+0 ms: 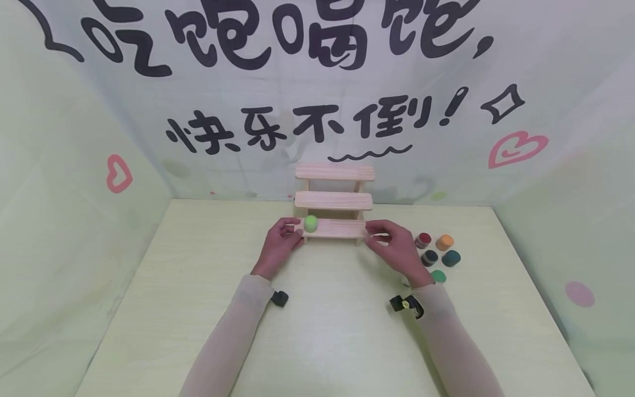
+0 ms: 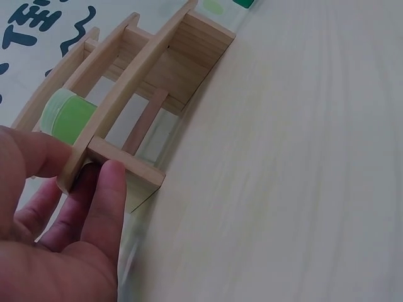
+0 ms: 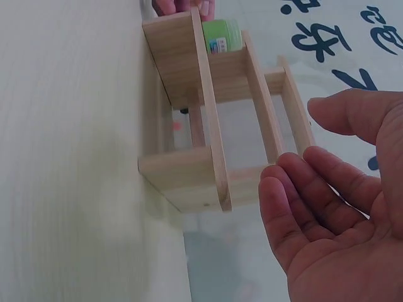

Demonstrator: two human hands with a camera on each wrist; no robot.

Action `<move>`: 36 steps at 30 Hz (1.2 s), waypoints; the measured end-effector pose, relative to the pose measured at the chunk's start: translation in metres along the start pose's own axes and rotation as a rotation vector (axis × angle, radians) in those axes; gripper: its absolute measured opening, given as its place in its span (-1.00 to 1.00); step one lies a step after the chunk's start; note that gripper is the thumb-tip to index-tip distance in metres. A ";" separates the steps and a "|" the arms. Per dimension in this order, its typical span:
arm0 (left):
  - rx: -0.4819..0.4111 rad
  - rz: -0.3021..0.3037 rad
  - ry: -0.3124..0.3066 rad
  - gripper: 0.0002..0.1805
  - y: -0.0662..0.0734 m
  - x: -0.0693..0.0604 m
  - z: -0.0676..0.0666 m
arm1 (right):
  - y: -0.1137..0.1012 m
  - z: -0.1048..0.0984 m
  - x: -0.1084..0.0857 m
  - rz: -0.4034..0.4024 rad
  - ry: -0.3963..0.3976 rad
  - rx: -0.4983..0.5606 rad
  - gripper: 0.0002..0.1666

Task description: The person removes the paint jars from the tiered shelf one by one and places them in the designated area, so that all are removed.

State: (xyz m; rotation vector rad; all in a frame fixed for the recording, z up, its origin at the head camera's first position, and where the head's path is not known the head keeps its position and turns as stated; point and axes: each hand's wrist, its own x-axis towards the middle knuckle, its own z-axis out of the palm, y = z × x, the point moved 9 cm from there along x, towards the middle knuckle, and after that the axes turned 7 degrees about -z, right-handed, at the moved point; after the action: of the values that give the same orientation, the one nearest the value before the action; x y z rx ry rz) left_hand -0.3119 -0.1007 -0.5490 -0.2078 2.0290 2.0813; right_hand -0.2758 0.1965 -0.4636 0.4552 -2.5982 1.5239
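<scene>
A three-tier wooden display stand (image 1: 333, 200) stands against the back wall. My left hand (image 1: 279, 246) grips the left end of its lowest shelf; in the left wrist view the thumb and fingers (image 2: 106, 204) close around that end. A light green jar (image 1: 310, 223) sits on the lowest shelf near that hand, its label showing in the right wrist view. Beside the stand's right end is my right hand (image 1: 397, 247). In the right wrist view its thumb and loosely bent fingers (image 3: 277, 207) are spread apart, holding nothing.
Several small jars stand on the table to the right: red (image 1: 423, 240), orange (image 1: 445, 242), black (image 1: 429, 257), teal (image 1: 451, 258) and green (image 1: 438, 276), the last partly behind the right wrist. Printed cloth walls (image 1: 238, 176) enclose the table (image 1: 327, 331) at the back and sides.
</scene>
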 end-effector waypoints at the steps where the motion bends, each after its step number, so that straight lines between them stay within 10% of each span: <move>1: 0.002 -0.002 0.001 -0.65 0.000 0.001 0.000 | 0.000 0.004 0.003 -0.003 -0.002 0.001 -0.55; 36: 0.025 -0.020 0.037 -0.66 0.000 0.000 0.000 | -0.025 0.105 0.067 -0.003 -0.094 0.033 -0.52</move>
State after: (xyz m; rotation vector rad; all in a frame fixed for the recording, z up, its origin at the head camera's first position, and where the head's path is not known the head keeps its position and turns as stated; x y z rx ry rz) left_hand -0.3115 -0.1006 -0.5486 -0.2623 2.0647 2.0535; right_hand -0.3252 0.0798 -0.4794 0.5462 -2.6436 1.5836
